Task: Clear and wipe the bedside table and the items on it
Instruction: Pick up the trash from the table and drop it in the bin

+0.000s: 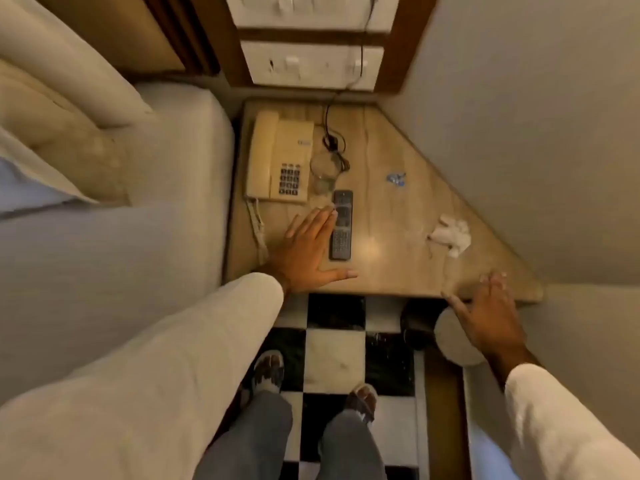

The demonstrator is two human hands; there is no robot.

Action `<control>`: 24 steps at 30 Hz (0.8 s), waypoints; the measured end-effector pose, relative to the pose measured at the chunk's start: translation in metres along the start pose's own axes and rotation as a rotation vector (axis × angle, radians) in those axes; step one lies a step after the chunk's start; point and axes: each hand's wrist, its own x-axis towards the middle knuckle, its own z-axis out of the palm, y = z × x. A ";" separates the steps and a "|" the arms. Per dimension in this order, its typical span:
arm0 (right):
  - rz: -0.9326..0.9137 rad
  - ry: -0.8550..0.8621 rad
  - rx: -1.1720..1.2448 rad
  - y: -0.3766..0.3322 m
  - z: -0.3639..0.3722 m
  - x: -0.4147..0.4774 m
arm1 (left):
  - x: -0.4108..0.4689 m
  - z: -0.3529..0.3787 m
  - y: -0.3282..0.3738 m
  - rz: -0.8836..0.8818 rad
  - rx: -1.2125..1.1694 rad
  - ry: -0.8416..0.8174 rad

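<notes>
— Lying flat on the tabletop (388, 216), the remote (341, 225) runs lengthwise from the front edge toward the wall, doesn't it?

— Yes, its long axis points away from the person, nearly parallel to the phone (278, 157) at its far left. It is a dark slab with rows of small grey buttons.

— And the hands?

— The left hand (308, 251) lies spread on the tabletop just left of the remote, its fingers (323, 216) released and touching the remote's left edge, thumb stretched along the front edge. The right hand (486, 315) hangs over the front right corner, fingers loose and splayed, grasping nothing.

— What else sits there?

— A clear glass (323, 171) between phone and remote, hard to make out against the stone. A crumpled white tissue (450, 235) near the slanted right edge, and a small blue-and-clear wrapper (396, 178) farther back. A black cable (334, 140) coils behind the glass.

— Anything cut off?

— The round pale thing under the right hand is partly hidden; what it is cannot be told. The phone's curly cord (258, 226) trails toward the left hand's sleeve.
</notes>
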 end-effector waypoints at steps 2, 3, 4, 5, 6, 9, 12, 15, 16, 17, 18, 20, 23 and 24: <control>0.006 -0.005 0.017 -0.001 0.035 0.014 | 0.012 0.037 -0.009 -0.033 -0.026 -0.053; -0.001 -0.015 0.020 -0.003 0.052 0.019 | 0.014 0.055 -0.016 -0.077 -0.012 -0.046; -0.015 -0.021 0.036 -0.005 0.071 0.023 | 0.018 0.077 -0.023 -0.119 -0.007 -0.024; -0.023 -0.001 0.061 -0.004 0.091 0.025 | 0.022 0.097 -0.029 -0.150 0.000 -0.009; -0.036 0.029 0.088 -0.003 0.106 0.024 | 0.027 0.111 -0.032 -0.169 0.014 0.008; -0.052 0.144 0.130 0.001 0.135 0.024 | 0.043 0.143 -0.038 -0.181 0.085 0.097; -0.054 0.218 0.117 0.000 0.133 0.030 | 0.050 0.158 -0.040 -0.186 0.129 0.184; -0.034 0.316 0.148 0.000 0.102 0.052 | 0.052 0.164 -0.043 -0.178 0.155 0.225; -0.014 0.354 0.197 0.000 0.089 0.064 | 0.054 0.165 -0.043 -0.178 0.166 0.236; -0.005 0.392 0.239 -0.001 0.078 0.078 | 0.055 0.166 -0.043 -0.176 0.184 0.252; -0.011 0.418 0.258 -0.005 0.068 0.091 | 0.054 0.168 -0.044 -0.178 0.193 0.256; -0.043 0.434 0.270 -0.011 0.052 0.118 | 0.056 0.170 -0.043 -0.174 0.196 0.278; -0.018 0.375 0.297 -0.020 0.047 0.146 | 0.055 0.171 -0.045 -0.169 0.206 0.296; 0.010 0.379 0.320 -0.022 0.047 0.150 | 0.054 0.172 -0.044 -0.171 0.209 0.294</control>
